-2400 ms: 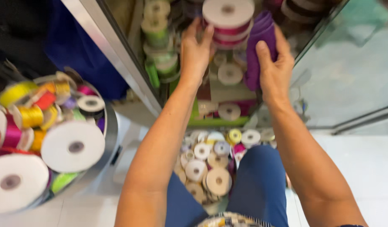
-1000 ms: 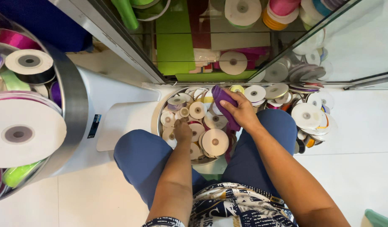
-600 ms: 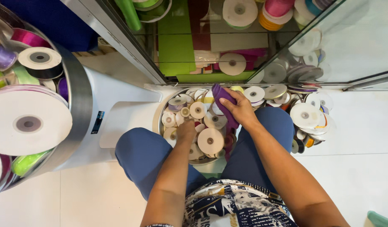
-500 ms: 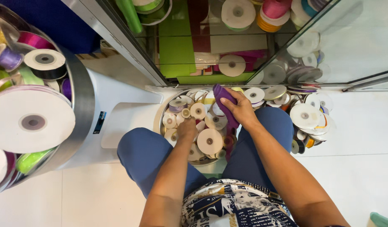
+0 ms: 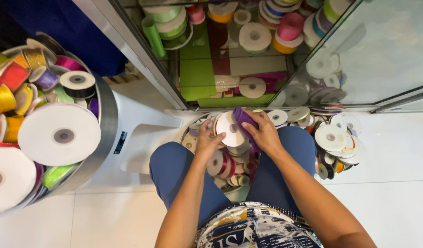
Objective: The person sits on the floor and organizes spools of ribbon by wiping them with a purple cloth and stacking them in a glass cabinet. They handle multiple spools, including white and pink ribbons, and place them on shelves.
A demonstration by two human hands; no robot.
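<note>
between the knees of the seated person, near the middle of the scene, stands a round tub (image 5: 189, 138) full of ribbon spools. the left hand (image 5: 208, 140) is bent over the spools at the left side of the tub, with its fingers curled on the edge of a white spool (image 5: 230, 129) that stands tilted on top of the heap. the right hand (image 5: 265, 133) is closed around a purple roll (image 5: 242, 118), which it holds just beside the white spool, at its right and far side. the purple roll looks soft and light, so it can give a little under the thumb; a hold around its middle seems safe. the white spool is a flat stiff disc with a small centre hole, light but smooth, and it can slip, so the rim is the better place to take it. more spools (image 5: 333, 138) lie on the floor at the right, and a big metal basin (image 5: 106, 124) of ribbons is at the left.
</note>
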